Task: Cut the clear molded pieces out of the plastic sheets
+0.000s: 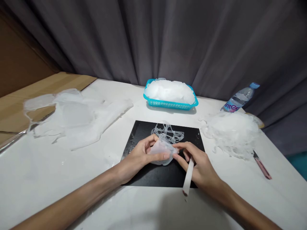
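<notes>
My left hand is closed on a thin, translucent whitish piece of soft, rubbery-looking sheet, its thumb lying across the near side. At the piece's right edge, the thumb and fingertips of my right hand are pinched together. A tool with a flat white handle is also held in that hand, its handle end pointing down toward me; its working end is hidden. Both hands are over a black mat. Beyond the piece, looping translucent trimmings lie on the mat, apparently touching or joined to it.
A turquoise basket heaped with whitish pieces stands at the back. Large translucent sheets lie on the left beside cardboard. To the right are a pile of scraps, a water bottle and a pink-handled knife.
</notes>
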### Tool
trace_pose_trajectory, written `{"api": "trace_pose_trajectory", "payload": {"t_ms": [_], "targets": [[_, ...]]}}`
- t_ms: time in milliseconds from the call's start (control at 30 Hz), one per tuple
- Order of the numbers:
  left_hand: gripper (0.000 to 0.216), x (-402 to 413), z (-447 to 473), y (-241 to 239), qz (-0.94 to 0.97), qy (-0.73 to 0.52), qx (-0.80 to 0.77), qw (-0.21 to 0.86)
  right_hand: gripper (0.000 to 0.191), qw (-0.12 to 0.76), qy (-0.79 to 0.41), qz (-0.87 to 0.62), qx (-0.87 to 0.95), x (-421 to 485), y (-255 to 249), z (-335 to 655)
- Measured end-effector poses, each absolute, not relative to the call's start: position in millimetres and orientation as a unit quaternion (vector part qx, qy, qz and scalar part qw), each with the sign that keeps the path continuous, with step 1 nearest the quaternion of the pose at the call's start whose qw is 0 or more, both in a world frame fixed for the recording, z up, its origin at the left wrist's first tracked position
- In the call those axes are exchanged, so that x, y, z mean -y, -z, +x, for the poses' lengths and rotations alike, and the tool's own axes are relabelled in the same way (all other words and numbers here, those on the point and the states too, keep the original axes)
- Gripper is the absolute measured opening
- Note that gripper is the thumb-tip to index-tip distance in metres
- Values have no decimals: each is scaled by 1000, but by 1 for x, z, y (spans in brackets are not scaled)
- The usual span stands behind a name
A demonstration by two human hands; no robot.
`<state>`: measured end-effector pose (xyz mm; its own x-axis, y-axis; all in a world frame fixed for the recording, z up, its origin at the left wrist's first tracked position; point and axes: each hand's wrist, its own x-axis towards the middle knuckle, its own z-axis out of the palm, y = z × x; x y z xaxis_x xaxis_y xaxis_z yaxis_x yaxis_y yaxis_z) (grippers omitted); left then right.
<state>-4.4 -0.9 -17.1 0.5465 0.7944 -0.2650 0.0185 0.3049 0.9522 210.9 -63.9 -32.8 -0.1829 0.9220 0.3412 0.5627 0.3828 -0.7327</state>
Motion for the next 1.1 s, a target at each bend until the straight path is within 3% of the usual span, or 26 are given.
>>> {"api": "trace_pose_trajectory", "payload": {"t_ms": [333,700,933,1100], "targets": [[38,3,-2,33,535,-280,-365,708,13,391,-252,-515,720,64,25,212],[38,5,-1,30,525,-276,-369,716,35,318,-248,-495,769,65,30,214],[34,-1,-11,18,540,-153,-364,743,21,397,-85,-575,711,29,35,256],[31,-7,-15,12,572,-162,-357,721,19,324,-135,-521,778,31,17,259]]}}
